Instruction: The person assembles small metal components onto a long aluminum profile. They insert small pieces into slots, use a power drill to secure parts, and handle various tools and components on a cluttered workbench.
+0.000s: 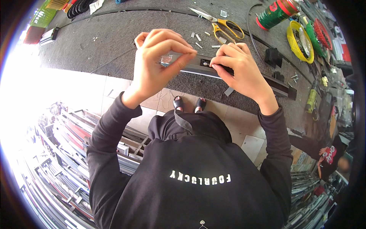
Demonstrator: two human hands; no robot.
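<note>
Long metal-looking rail (200, 69), dark, straight-edged, along near edge of my grey, ribbed-carpet table (106, 42); long axis approx. L–R, R end angled toward me. My L hand (158, 57) & R hand (242, 66) both pinched nearly closed at it; can't tell what's gripped. Beyond: 1 pr. yellow-handled scissors (212, 19), 1 cylindrical can (276, 15).

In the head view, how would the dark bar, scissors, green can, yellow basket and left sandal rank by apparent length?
1. Dark bar
2. Scissors
3. Green can and yellow basket, too alike to rank
4. Left sandal, farther from the camera
</note>
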